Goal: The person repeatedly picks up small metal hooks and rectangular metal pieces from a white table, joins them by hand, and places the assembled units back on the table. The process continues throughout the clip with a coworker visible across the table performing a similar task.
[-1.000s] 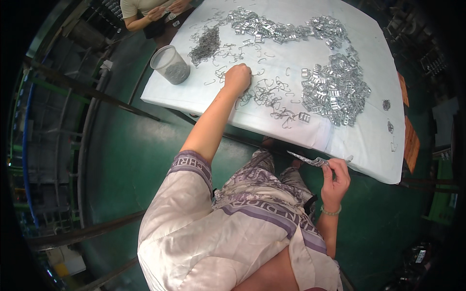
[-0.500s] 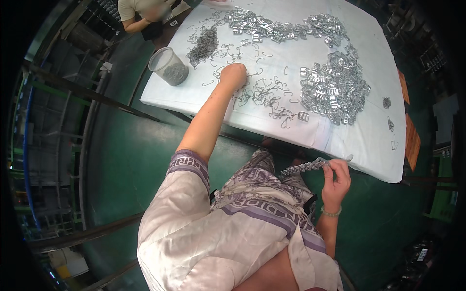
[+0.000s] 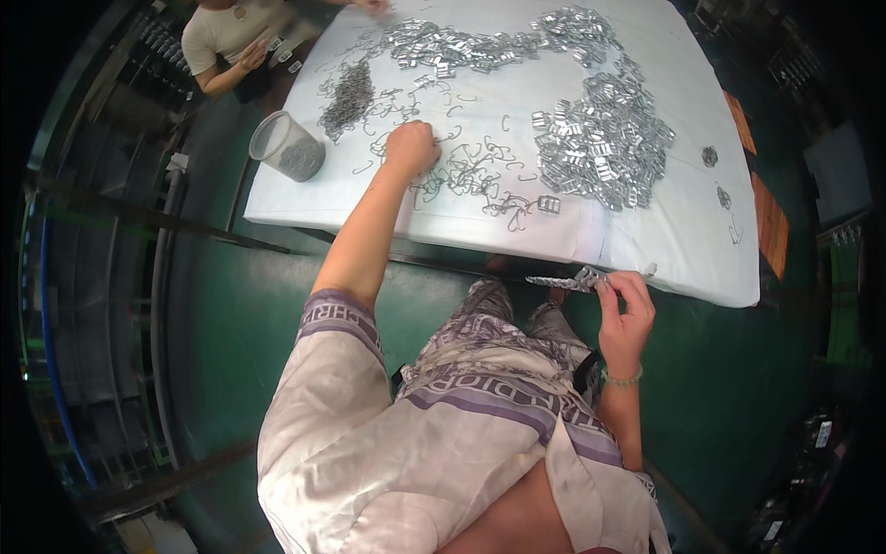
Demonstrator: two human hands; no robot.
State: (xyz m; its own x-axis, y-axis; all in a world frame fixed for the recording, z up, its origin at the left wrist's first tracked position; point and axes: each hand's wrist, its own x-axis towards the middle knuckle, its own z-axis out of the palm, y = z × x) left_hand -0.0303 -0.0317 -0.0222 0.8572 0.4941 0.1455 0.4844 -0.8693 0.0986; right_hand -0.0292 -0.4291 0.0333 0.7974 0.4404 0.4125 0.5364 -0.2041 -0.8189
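My left hand (image 3: 413, 148) rests closed on the table among loose bent wire hooks (image 3: 471, 173); its fingertips are hidden, so what they hold cannot be made out. My right hand (image 3: 628, 309) pinches one end of a strip of linked silver metal pieces (image 3: 565, 281), just off the near table edge. The strip stretches left from the fingers, over my lap. A large heap of small silver slotted buckles (image 3: 604, 143) lies right of the hooks. One single buckle (image 3: 548, 204) sits apart near the front edge.
A clear plastic tub (image 3: 293, 152) with wire pieces inside stands at the table's left edge. Behind it is a dense pile of dark hooks (image 3: 351, 97). More buckles (image 3: 452, 46) spread along the back. Another person (image 3: 221, 42) sits at the far left, hands near small metal pieces.
The view has shifted a little. My right hand has risen slightly toward the table edge, and the strip now lies more level. My left hand stays closed among the hooks.
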